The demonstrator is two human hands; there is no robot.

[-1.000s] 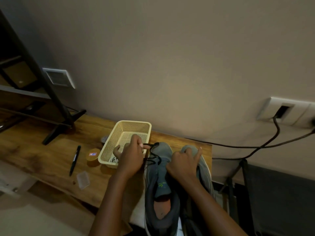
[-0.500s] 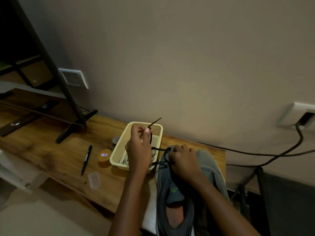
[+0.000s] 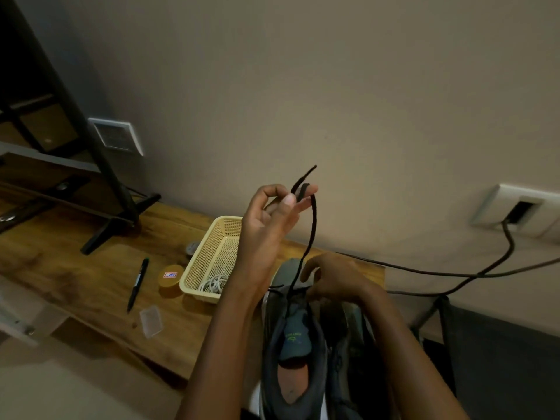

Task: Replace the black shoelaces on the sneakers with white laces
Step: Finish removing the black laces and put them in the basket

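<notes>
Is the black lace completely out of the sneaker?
No, the black lace runs from the left hand down into the sneaker.

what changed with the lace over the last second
The left hand, pinching the thin black shoelace, rose from the grey sneaker, drawing the lace upward. The right hand stayed on the sneaker's front; the cream mesh basket stayed beside it.

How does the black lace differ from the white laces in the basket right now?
The black lace runs stretched from the sneaker up to the left hand, which pinches it; the white laces lie coiled in the basket, untouched. The black lace is one long strand; the white laces are a bundle. Both are thin cords.
</notes>
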